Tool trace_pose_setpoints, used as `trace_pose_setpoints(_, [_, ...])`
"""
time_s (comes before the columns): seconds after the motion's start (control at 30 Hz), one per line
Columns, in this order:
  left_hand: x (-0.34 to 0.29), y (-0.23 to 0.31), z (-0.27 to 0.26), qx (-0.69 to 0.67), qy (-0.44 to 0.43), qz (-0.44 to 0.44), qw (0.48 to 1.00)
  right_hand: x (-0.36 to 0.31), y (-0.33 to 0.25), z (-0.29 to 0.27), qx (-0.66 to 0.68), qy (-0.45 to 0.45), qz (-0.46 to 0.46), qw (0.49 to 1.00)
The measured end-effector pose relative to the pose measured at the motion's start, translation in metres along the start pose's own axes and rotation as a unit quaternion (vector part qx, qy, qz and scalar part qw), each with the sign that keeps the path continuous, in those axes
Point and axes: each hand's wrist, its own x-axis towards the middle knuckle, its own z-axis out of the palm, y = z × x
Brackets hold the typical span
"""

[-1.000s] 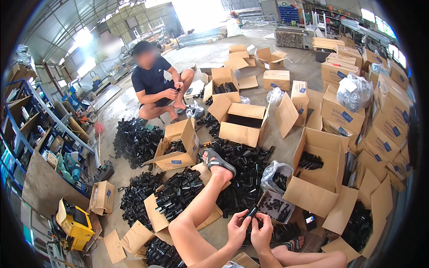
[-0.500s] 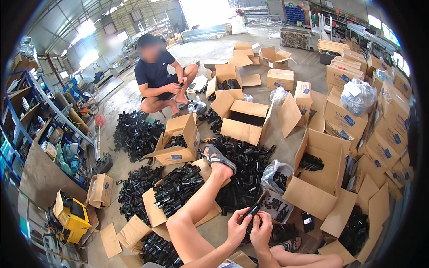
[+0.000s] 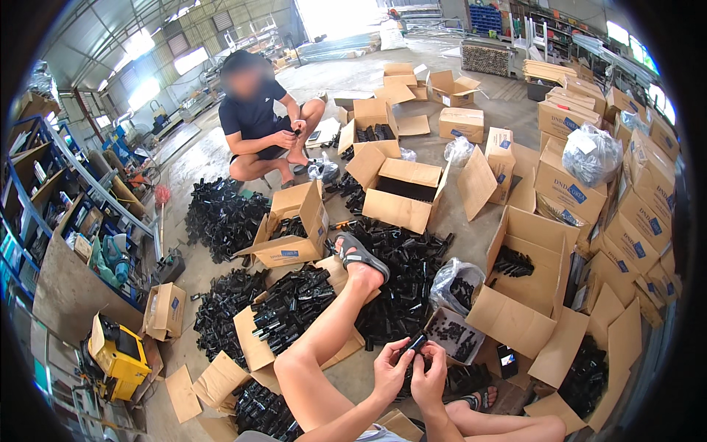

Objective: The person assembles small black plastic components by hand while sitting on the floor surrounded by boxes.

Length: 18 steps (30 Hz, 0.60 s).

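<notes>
Black cylindrical part (image 3: 416,342): one, tilted, between both hands. Left hand (image 3: 389,373): fingers pinching it. Right hand (image 3: 428,377): likewise. Change: slight shift of grip over the last half-second; part not released, so handling seems unfinished. Small-parts box (image 3: 473,345): three o'clock. Black pile (image 3: 398,295): twelve o'clock.

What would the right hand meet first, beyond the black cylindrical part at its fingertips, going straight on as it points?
Likely the heap of loose black tube-like parts ahead of the right hand; depth is unclear, so it could pass above.
</notes>
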Motion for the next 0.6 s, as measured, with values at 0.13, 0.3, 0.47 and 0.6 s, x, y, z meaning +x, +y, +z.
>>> trace_pose_setpoints(0.13, [0.001,0.002,-0.001,0.001,0.001,-0.001,1.0,0.0,0.009,0.003,-0.012,-0.003,-0.012,1.0])
trace_pose_setpoints(0.3, [0.003,0.002,0.0,0.022,0.004,0.016,1.0,0.001,-0.002,0.004,0.012,0.021,0.018,1.0])
trace_pose_setpoints(0.47, [0.004,0.0,-0.002,0.026,0.002,0.016,1.0,0.001,0.016,0.002,-0.041,-0.012,-0.015,0.999])
trace_pose_setpoints(0.6, [0.007,0.003,-0.006,0.059,-0.005,0.01,0.998,0.003,0.001,0.0,0.064,-0.015,0.093,0.994])
